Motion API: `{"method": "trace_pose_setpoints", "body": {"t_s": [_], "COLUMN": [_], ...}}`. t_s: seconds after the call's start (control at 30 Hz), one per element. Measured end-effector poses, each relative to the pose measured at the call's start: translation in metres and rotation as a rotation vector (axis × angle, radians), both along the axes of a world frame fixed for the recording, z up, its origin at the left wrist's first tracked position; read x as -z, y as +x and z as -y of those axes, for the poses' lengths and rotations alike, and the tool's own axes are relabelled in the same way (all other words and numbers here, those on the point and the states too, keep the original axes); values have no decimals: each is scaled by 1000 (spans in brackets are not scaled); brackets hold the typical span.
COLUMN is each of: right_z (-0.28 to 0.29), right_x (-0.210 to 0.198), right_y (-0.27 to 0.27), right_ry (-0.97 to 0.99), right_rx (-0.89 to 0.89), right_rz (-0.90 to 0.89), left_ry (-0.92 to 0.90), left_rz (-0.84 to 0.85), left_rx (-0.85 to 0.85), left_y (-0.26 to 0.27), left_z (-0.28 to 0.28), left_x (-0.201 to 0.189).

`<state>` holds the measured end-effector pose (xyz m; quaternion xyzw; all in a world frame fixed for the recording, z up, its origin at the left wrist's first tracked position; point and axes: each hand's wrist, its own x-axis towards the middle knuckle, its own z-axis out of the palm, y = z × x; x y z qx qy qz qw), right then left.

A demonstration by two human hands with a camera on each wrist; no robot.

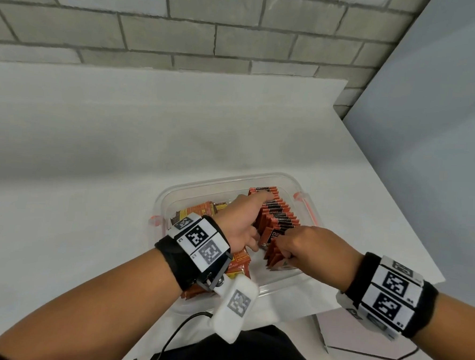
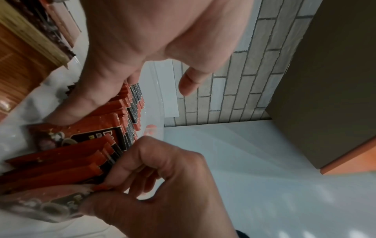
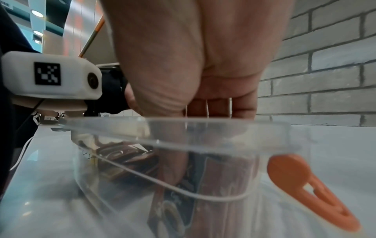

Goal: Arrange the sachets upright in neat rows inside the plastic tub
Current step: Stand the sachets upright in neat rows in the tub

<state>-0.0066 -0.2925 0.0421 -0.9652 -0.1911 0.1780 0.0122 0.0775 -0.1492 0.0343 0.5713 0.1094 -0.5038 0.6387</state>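
Note:
A clear plastic tub [image 1: 231,179] stands on the white table, near its front edge. Along the tub's right side runs a row of upright red-orange sachets [image 1: 280,213]. My left hand [image 1: 252,214] lies with straight fingers [image 2: 81,103] against the row of sachets [image 2: 130,109], its thumb free in the air. My right hand [image 1: 286,249] pinches a few sachets [image 2: 61,173] at the near end of the row with curled fingers [image 2: 142,169]. In the right wrist view the right hand [image 3: 203,104] reaches down past the tub's rim [image 3: 183,133]. Its fingertips are blurred behind the wall.
Loose sachets [image 1: 201,208] lie flat in the tub's left half, partly under my left wrist. Orange latches [image 1: 307,209] sit on both ends of the tub. A brick wall [image 1: 184,37] backs the table. The table's right edge [image 1: 384,175] slants close by. A black cable [image 1: 177,334] hangs at the front.

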Motion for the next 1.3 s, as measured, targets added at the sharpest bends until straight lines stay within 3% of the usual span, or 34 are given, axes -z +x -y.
{"method": "trace_pose_setpoints", "body": {"t_s": [0.4,0.57,0.73,1.03,1.3], "right_z": [-13,-12,1,-1,-8], "right_x": [-7,-12,-18,-22,-23], "right_y": [8,10,7,5,10], "right_ry": [-103,-168,-166,-256,-308], "right_rx": [-146,-37,58,11,-36], "right_rz": [80,-80,-88,-48,-82], "left_ry": [0,-3,-19,-41,-67], "left_rz": [-1,-39,-58,-161,-156], "left_rx": [10,-17,-9,82,107], "left_y": [1,2,0,2,4], "left_z": [-4,-5,-6,0,3], "left_x": [-2,-1,0,16,20]}}
